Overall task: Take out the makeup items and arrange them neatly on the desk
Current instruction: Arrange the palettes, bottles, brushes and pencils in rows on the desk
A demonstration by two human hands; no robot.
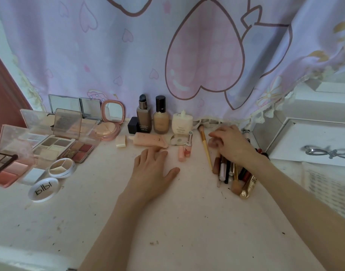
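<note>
Makeup items cover the back and sides of the counter (167, 222). At far left, several palettes lie open in a cluster; an exact count is not possible where they overlap. One dark-framed palette (5, 169) shows pans of brown and pink powder. Two round white compacts (43, 189) sit in front of them; the farther one is open on three wedges of cream. A pink compact (109, 124) stands open with its mirror upright. Three bottles (161, 117) stand in a row against the curtain (128, 55), touching or nearly so. A pink tube (150, 142) lies flat before them, two lipsticks (185, 148) just beside it.

Left hand (152, 171) rests flat on the counter, fingers spread, holding nothing. Right hand (234, 143) hovers over a pile of pencils and tubes (232, 173), grip half curled; whether it has hold of anything cannot be told. A gold-handled brush (206, 147) lies between the hands. A white tray (312, 141) at right holds a metal eyelash curler (324, 151).
</note>
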